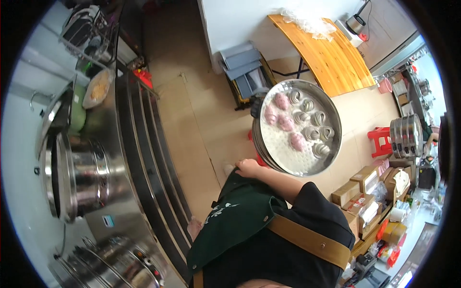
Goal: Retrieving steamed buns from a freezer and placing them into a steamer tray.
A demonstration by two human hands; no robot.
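My right hand (247,168) is closed at the upper edge of my dark green apron (240,204), its fingers curled around the cloth. Only a small part of my left hand (194,227) shows past the apron's left side; its fingers are mostly hidden. Just beyond my right forearm stands a stack of round steel steamer trays (300,165). On the perforated top tray lie several pink shaped buns (285,122) and several grey-and-white twisted buns (312,133). Neither hand touches the trays or buns.
A steel counter (108,182) with dark shelf bars runs along the left, bearing a large steel pot (89,175). Ahead are grey bins (245,69) and a wooden folding table (331,60). To the right are a red stool (379,140), more steamers (406,137) and cardboard boxes (348,192).
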